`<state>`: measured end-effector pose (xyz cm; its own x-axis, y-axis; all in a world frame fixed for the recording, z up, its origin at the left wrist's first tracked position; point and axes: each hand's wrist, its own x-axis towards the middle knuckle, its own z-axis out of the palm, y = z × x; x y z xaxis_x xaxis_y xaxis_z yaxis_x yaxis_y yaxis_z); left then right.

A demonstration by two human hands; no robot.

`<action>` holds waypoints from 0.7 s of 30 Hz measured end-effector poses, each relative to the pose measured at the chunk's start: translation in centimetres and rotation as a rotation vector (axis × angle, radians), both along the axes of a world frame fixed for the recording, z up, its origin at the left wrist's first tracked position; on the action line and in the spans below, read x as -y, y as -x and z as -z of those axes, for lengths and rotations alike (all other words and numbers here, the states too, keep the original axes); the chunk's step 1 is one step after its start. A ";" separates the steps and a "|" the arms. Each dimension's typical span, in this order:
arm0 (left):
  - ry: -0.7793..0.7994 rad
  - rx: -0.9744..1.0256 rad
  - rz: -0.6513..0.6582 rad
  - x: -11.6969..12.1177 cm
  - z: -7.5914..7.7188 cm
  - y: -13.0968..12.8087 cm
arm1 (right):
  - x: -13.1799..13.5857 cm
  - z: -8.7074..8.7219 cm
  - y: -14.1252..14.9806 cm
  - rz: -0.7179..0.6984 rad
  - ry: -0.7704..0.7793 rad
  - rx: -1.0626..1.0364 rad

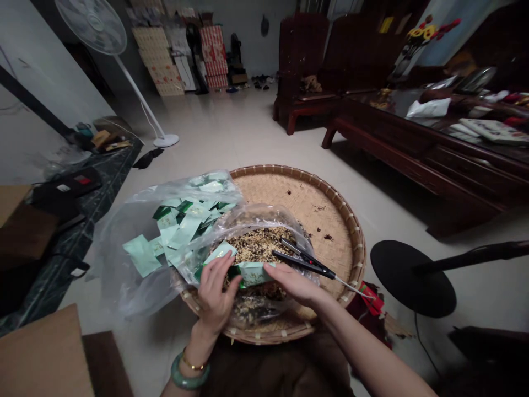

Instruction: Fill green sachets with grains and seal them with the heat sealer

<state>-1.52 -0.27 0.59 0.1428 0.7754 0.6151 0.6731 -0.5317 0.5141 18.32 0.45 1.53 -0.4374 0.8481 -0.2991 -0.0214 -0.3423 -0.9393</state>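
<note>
A small pale-green packet [254, 274] lies between my two hands, above a clear plastic bag [264, 216] of loose dry brown-and-cream mix [256, 242]. My left hand [217, 286] curls around the packet's dark-green left end, thumb apart from the fingers. Beside those fingertips is another pale-green packet [221, 251]. My right hand [295, 284] grips the right end, its fingers partly hidden behind and below. A black hair straightener [303, 262] with its jaws apart rests on the bag, just above my right hand.
A round woven bamboo tray [355, 237] carries the bag. At its left, a large clear bag [136, 286] holds several green packets [182, 226]. A black round stand base [413, 278] is right, cardboard box [45, 353] lower left, white fan [165, 140] behind, dark wooden table [413, 149] far right.
</note>
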 end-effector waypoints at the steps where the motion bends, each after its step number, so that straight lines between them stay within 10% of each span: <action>1: -0.068 -0.099 0.022 0.1 -0.2 -0.1 | -0.1 -0.2 0.1 -0.007 -0.008 -0.021; 6: -0.022 -0.366 0.198 0.0 -0.6 -0.8 | -0.7 -1.2 0.8 -0.068 -0.034 -0.127; 16: 0.113 -0.132 0.275 -1.1 0.4 0.1 | -2.6 -3.1 -1.2 -0.128 0.053 -0.092; 21: 0.172 -0.064 0.178 -1.3 0.4 0.4 | -7.0 -3.2 -1.3 -0.154 -0.312 0.432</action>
